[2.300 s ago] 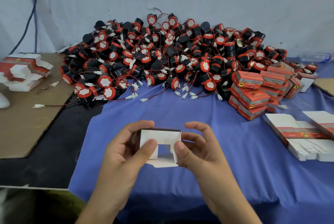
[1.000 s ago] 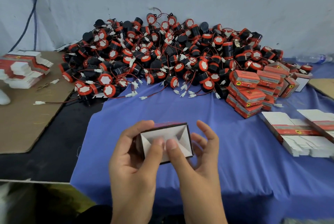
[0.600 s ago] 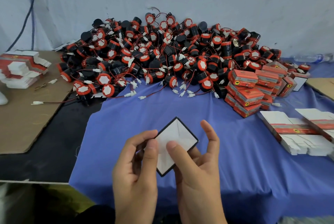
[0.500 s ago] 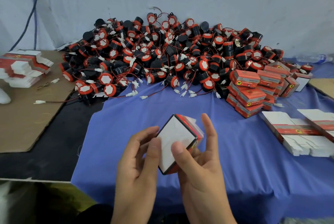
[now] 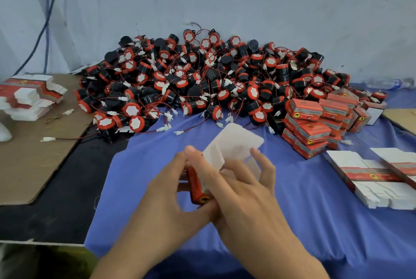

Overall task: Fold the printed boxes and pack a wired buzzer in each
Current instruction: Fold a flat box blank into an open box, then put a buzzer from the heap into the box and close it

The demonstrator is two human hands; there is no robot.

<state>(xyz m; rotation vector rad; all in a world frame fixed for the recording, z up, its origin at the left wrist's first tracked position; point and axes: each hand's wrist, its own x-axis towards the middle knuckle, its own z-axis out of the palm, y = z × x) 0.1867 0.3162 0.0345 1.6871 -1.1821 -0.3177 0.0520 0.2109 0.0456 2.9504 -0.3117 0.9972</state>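
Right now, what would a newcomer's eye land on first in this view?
The big heap of red-and-black wired buzzers piled across the back. Next, the half-folded box, white flap up, held by the left hand and right hand over the blue cloth. Then the stack of finished red boxes at right.

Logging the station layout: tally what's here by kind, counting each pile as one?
Buzzer heap: 1
Folded-box pile: 1
Flat-box piles, left and right: 2
Held box: 1
Cardboard sheets, left and right: 2
Bottle: 1
Total: 8
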